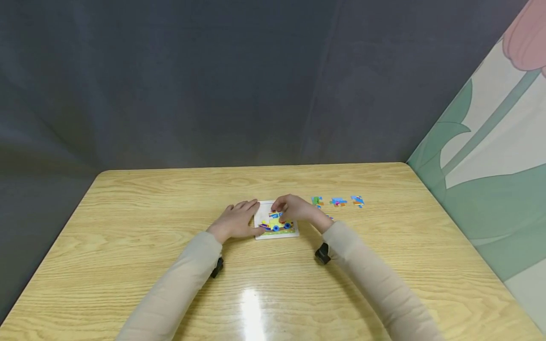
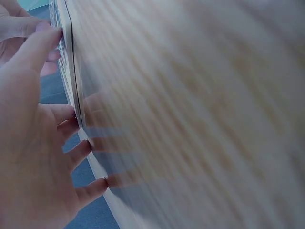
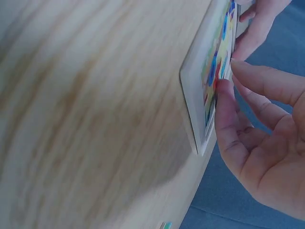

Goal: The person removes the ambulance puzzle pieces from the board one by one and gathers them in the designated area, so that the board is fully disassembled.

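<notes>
On a yellow wood-grained table [image 1: 281, 272], the left hand [image 1: 238, 220], fingers spread, touches a white rectangular puzzle tray [image 1: 264, 208]; the right hand [image 1: 296, 208] bends over its yellow-vehicle picture [image 1: 275, 222], grip unclear; beyond, rightward, lie multicoloured jigsaw pieces [image 1: 357, 201].

The puzzle board [image 1: 264, 208] lies on the table [image 1: 170, 203], fitted pieces [image 1: 276, 228] in its front part. The left hand [image 1: 236, 220] touches the board's left side; the right hand [image 1: 294, 208] is over its back right part. Right of the board lie loose pieces [image 1: 338, 201]. Behind the board, beyond the table, hangs a curtain [image 1: 239, 85].
</notes>
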`<state>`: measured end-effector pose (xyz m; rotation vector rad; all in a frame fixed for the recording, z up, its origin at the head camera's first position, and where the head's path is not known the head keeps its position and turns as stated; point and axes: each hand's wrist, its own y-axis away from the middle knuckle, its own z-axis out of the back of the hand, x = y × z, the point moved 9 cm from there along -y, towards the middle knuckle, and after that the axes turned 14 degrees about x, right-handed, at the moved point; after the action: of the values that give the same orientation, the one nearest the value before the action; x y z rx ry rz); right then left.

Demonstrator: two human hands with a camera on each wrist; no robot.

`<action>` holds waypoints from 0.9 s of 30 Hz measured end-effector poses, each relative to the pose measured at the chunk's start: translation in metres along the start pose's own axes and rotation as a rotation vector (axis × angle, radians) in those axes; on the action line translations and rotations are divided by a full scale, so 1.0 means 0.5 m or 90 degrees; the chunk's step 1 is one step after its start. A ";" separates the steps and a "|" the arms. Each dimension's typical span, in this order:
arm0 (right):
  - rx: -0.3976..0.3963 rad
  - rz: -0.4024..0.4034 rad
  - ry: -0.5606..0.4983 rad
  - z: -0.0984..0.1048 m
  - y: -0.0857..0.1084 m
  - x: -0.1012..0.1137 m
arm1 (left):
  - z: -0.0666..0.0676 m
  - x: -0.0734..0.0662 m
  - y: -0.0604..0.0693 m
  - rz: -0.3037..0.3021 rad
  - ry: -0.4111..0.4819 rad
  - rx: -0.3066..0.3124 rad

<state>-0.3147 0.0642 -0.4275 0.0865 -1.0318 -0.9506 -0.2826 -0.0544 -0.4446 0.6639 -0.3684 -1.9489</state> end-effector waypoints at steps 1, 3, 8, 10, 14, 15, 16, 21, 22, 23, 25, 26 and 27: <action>-0.001 -0.004 0.006 -0.001 -0.002 0.000 | 0.000 -0.001 0.001 0.002 -0.001 0.003; 0.000 -0.011 0.018 -0.002 -0.006 0.000 | -0.001 -0.002 0.003 0.004 -0.004 0.010; 0.008 -0.012 0.043 -0.006 -0.014 0.000 | -0.004 -0.004 0.005 0.007 -0.010 0.018; 0.012 -0.003 0.049 -0.007 -0.015 0.002 | -0.004 -0.004 0.006 0.007 -0.011 0.017; 0.011 0.007 0.073 -0.008 -0.019 0.006 | -0.005 -0.005 0.007 0.005 -0.009 0.016; 0.011 0.007 0.082 -0.008 -0.021 0.006 | -0.005 -0.004 0.007 0.004 -0.008 0.017; 0.010 0.004 0.090 -0.009 -0.023 0.006 | -0.005 -0.005 0.007 0.004 -0.008 0.017; 0.009 -0.026 0.116 -0.013 -0.034 0.003 | -0.004 -0.005 0.007 0.003 -0.012 0.019; 0.009 -0.031 0.117 -0.014 -0.035 0.003 | -0.004 -0.006 0.007 0.003 -0.012 0.019; 0.009 -0.034 0.120 -0.014 -0.035 0.003 | -0.004 -0.006 0.007 0.003 -0.013 0.019; 0.008 -0.041 0.120 -0.014 -0.034 0.005 | -0.003 -0.007 0.008 0.002 -0.011 0.019; 0.009 -0.044 0.119 -0.014 -0.034 0.005 | -0.003 -0.007 0.008 0.001 -0.009 0.020; 0.009 -0.046 0.121 -0.014 -0.033 0.006 | -0.003 -0.007 0.008 0.001 -0.008 0.021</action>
<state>-0.3195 0.0496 -0.4371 0.2236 -0.8647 -0.9813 -0.2775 -0.0529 -0.4428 0.6728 -0.4087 -1.9504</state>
